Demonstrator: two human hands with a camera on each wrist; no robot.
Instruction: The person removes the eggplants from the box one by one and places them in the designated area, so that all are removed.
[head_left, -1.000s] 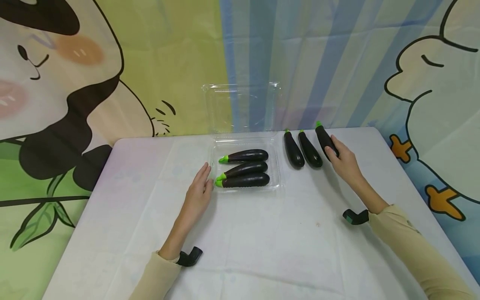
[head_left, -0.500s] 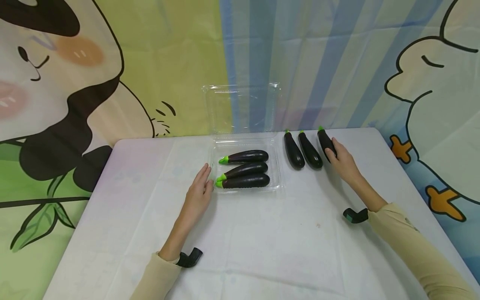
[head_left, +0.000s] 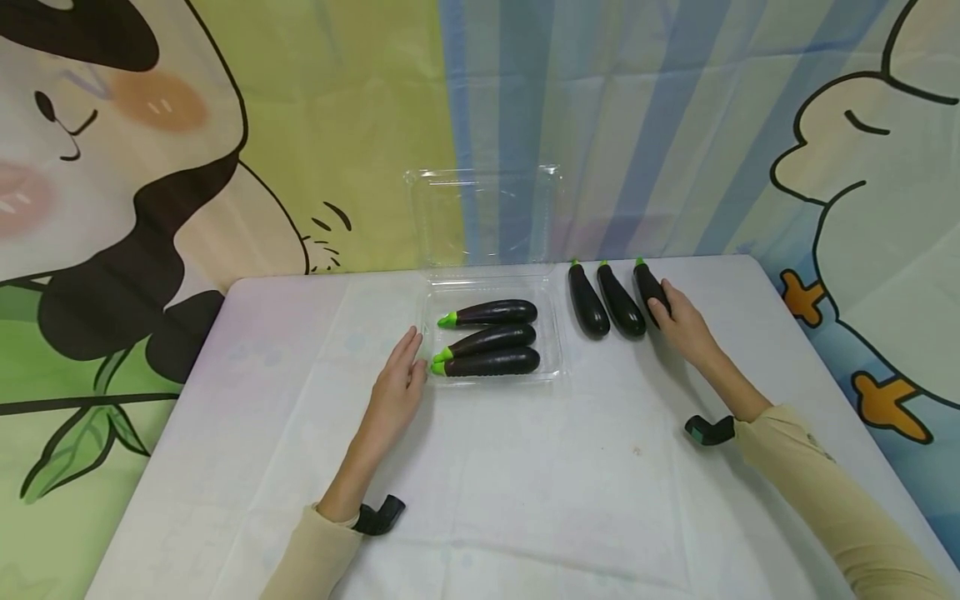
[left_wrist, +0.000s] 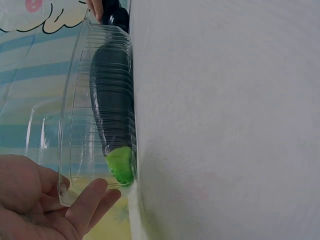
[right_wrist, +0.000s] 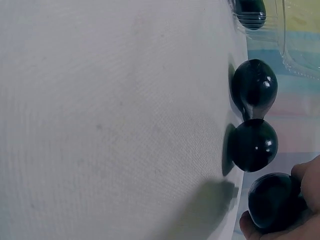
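Observation:
In the head view my right hand [head_left: 686,327] grips a dark eggplant [head_left: 650,282] with a green stem end. The right wrist view shows its rounded end [right_wrist: 270,202] between the thumb and fingers. Just left of it, two more eggplants [head_left: 588,300] [head_left: 621,300] lie side by side on the table. A clear plastic clamshell box [head_left: 552,333] with its lid raised holds three eggplants [head_left: 493,361] lying crosswise, green ends to the left. My left hand [head_left: 395,387] rests at the box's left side, its fingers extended along the rim [left_wrist: 64,196].
The clear lid [head_left: 483,218] stands up behind the box, near the back curtain [head_left: 592,108]. A white cloth covers the table [head_left: 540,483]. Each wrist carries a black camera mount [head_left: 378,515] [head_left: 709,431].
The eggplant in my right hand has come down and slightly nearer, level with the two beside it. My left hand and the box stay where they were.

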